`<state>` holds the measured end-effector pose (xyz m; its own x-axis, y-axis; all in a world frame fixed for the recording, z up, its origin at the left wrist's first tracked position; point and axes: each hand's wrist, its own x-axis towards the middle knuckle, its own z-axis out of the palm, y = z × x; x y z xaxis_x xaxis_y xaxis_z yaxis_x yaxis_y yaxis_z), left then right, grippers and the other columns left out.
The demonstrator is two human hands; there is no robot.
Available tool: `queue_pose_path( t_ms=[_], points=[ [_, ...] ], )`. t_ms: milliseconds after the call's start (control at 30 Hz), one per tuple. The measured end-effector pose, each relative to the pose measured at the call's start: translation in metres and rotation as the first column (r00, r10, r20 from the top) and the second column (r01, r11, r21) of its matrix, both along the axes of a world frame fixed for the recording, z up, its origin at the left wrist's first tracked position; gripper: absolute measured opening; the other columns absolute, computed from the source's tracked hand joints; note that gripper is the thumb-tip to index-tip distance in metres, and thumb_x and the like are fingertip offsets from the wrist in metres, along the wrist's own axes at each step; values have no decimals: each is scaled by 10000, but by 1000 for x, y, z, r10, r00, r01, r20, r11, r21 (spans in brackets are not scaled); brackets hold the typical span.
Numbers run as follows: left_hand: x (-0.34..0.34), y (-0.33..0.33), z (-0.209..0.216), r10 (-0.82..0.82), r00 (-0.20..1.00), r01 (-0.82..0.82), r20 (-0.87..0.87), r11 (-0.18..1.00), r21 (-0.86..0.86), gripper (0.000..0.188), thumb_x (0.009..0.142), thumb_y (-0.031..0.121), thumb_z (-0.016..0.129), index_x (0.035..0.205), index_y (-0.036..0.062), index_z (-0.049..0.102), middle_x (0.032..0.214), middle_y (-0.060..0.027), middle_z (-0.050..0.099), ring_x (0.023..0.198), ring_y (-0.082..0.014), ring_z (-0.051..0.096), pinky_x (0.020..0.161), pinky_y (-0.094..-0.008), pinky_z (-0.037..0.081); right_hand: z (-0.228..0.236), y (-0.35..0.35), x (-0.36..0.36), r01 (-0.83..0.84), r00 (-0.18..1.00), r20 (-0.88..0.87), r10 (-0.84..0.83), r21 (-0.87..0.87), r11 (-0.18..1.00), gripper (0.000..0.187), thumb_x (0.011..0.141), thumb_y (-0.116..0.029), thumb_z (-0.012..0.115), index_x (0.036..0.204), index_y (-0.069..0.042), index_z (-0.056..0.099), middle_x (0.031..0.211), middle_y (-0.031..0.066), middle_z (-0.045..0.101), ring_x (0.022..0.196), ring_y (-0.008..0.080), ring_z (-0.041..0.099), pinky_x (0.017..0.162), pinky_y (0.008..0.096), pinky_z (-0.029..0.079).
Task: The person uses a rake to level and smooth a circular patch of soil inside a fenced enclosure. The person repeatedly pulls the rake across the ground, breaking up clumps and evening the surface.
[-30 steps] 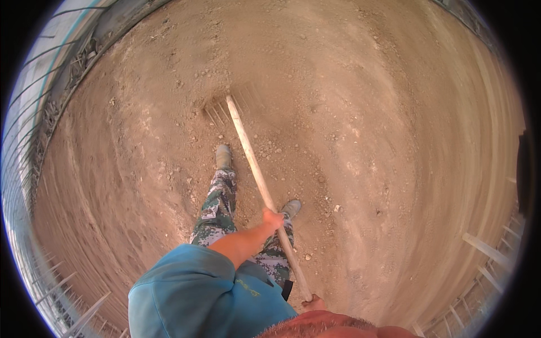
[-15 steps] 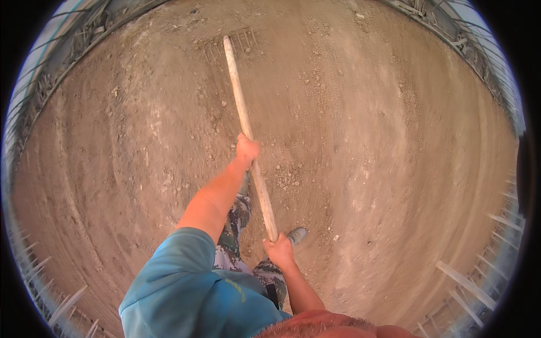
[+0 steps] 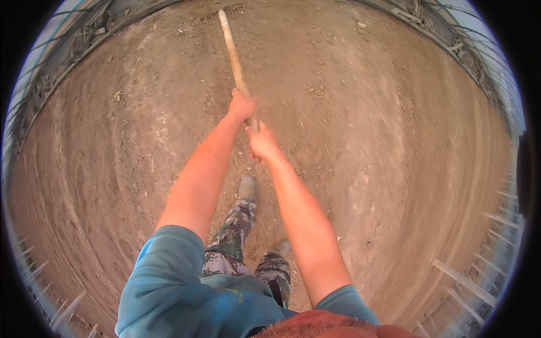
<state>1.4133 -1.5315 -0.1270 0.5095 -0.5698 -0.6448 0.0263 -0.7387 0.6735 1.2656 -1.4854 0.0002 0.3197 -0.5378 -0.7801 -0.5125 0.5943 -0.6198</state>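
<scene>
Bare brown dirt floor (image 3: 366, 163), loose clods (image 3: 317, 93); pale ribbed sheeting (image 3: 489, 42) both sides, dry debris (image 3: 102, 23) along base; pale slats (image 3: 466, 281) lower right; soft light.

At upper left I see pale sheeting (image 3: 49, 36) with dark ribs (image 3: 73, 10), and a tangle of dry debris (image 3: 79, 48) along its foot, bounded by a curving dark edging (image 3: 67, 71). The upper right gives me much the same mix. Pale slats (image 3: 465, 283) jut inward at lower right, others at lower left. A black shape (image 3: 527, 174) sits against my right rim; I can't tell what it is.
</scene>
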Motion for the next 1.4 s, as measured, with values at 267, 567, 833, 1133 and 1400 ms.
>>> queue_pose_path(
  t_ms=[267, 567, 833, 1133, 1400],
  points=[
    [-74, 128, -41, -191, 956, 101, 222, 927, 362, 980, 1005, 129, 654, 1766, 1, 50, 1410, -336, 700, 1169, -416, 784, 944, -471, 649, -47, 222, -135, -112, 989, -102, 110, -19, 993, 741, 1092, -404, 642, 1700, -60, 397, 1373, 373, 702, 1293, 549, 676, 1126, 555, 523],
    [-251, 317, -20, -209, 977, 203, -49, 826, 526, 980, 1073, 300, 633, 1778, 4, 21, 1476, -301, 692, 1343, -391, 717, 1126, -470, 574, 47, 516, -391, -108, 962, -246, 121, 63, 992, 757, 1084, -430, 670, 1721, -137, 387, 1261, 345, 753, 1191, 550, 722, 993, 579, 576],
    [-482, 606, -58, -63, 986, 129, -153, 870, 475, 758, 928, 213, 867, 1438, -22, 358, 1112, -234, 746, 935, -336, 762, 826, -452, 630, 108, 784, -627, 79, 937, -349, -20, 156, 985, 686, 1014, -386, 784, 1612, -130, 565, 1185, 276, 798, 1101, 440, 792, 930, 503, 615],
    [-619, 837, -7, -87, 949, 244, -302, 809, 535, 674, 951, 127, 878, 1288, -36, 317, 987, -196, 715, 719, -255, 760, 592, -416, 634, 190, 970, -734, -118, 615, -684, 392, 412, 903, 421, 770, -394, 827, 1042, -74, 820, 940, 235, 820, 924, 463, 802, 842, 540, 651],
    [-455, 723, -76, -85, 973, 193, -215, 809, 556, 690, 944, 152, 851, 1358, -65, 342, 1194, -284, 710, 993, -360, 775, 807, -461, 662, 98, 878, -592, -79, 671, -646, 365, 427, 901, 437, 849, -368, 785, 1178, -82, 809, 1044, 251, 820, 1019, 453, 798, 924, 515, 640]
  ],
)
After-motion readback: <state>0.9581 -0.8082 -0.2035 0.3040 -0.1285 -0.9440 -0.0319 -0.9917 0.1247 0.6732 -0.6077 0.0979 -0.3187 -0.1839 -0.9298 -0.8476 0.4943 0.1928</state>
